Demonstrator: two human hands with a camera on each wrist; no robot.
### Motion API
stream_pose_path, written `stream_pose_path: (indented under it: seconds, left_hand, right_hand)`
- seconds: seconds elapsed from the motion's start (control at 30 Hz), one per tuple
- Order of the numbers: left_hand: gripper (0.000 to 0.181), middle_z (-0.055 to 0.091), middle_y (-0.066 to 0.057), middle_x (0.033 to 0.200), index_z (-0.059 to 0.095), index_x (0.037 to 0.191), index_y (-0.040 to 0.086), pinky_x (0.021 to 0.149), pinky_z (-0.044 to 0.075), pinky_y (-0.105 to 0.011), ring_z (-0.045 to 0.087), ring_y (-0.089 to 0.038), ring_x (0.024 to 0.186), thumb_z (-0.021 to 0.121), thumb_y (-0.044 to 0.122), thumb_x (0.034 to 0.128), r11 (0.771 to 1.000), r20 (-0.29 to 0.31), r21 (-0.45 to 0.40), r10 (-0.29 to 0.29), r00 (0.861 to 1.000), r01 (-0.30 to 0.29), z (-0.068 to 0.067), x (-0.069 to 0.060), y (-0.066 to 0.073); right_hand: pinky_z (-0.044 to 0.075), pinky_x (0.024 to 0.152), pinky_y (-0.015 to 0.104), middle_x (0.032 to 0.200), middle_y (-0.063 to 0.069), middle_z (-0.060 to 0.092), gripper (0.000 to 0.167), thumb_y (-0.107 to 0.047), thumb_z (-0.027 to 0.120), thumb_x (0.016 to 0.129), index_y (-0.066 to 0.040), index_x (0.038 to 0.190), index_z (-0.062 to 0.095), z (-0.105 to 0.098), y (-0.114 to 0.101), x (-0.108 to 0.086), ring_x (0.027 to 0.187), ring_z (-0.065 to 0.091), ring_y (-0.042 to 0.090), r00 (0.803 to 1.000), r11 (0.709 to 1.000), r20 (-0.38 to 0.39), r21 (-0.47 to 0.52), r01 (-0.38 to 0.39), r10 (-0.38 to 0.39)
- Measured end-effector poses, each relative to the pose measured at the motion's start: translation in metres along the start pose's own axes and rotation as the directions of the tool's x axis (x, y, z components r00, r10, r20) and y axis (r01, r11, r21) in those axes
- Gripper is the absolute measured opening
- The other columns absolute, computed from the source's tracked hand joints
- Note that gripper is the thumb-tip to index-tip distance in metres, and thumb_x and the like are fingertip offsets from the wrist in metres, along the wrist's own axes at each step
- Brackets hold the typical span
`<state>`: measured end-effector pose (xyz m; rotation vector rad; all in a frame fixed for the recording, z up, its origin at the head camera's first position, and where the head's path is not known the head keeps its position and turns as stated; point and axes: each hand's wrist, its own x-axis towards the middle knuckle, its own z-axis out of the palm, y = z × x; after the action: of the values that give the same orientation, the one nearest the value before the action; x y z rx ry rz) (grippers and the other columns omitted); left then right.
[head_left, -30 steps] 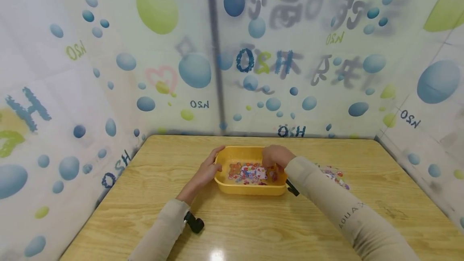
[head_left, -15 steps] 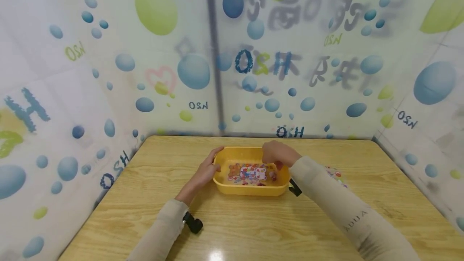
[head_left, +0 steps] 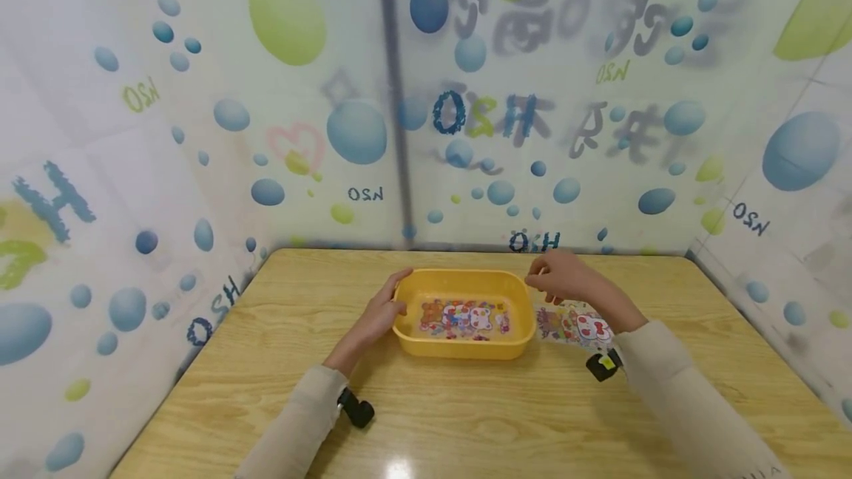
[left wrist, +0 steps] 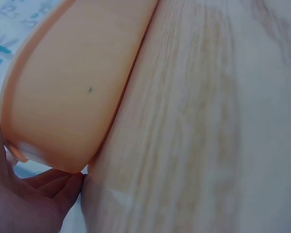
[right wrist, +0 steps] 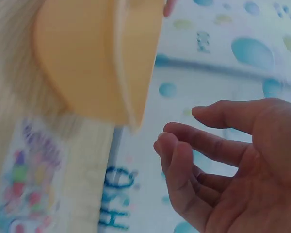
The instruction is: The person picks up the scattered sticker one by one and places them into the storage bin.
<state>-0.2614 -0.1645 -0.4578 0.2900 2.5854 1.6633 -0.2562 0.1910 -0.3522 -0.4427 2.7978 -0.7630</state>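
A yellow plastic basin (head_left: 464, 350) sits on the table. My left hand (head_left: 379, 313) grips its left end, the thumb over the rim and the fingers against the outer wall; the left wrist view has this hand (left wrist: 36, 199) at the basin's end. In the basin lie colourful cartoon pieces (head_left: 459, 318) that look like stickers. My right hand (head_left: 566, 277) is in the air just right of the basin, above a clear sheet with cartoon figures (head_left: 575, 325). In the right wrist view the right hand's (right wrist: 223, 165) fingers are loosely bent, apart from the thumb, with nothing between them.
The wood-grain table (head_left: 426, 412) reaches back to a curtain-like wall (head_left: 426, 198) printed with blue and green dots. Similar side walls stand left and right of it. Each wrist wears a small black camera (head_left: 602, 366).
My right hand has come up out of the basin and moved right, over the clear sheet, which now shows more. My left hand and the basin stay in place.
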Motion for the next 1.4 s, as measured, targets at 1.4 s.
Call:
stream_pose_path:
  seconds: [1.4]
  left_hand:
    - [0.079,0.031,-0.017,0.169,0.037,0.160,0.019,0.121,0.029,-0.059,0.028,-0.041,0.155,0.048,0.001,0.0847,0.999,-0.008,0.031,0.012,1.000,-0.012,0.000,0.001,0.002]
  right_hand:
    - [0.043,0.062,0.035,0.081,0.010,0.059,0.034,-0.026,0.079,0.084,0.003,0.089,0.062,0.002,0.116,-0.059,0.071,0.052,0.024,0.949,0.946,-0.069,-0.089,-0.313,0.307]
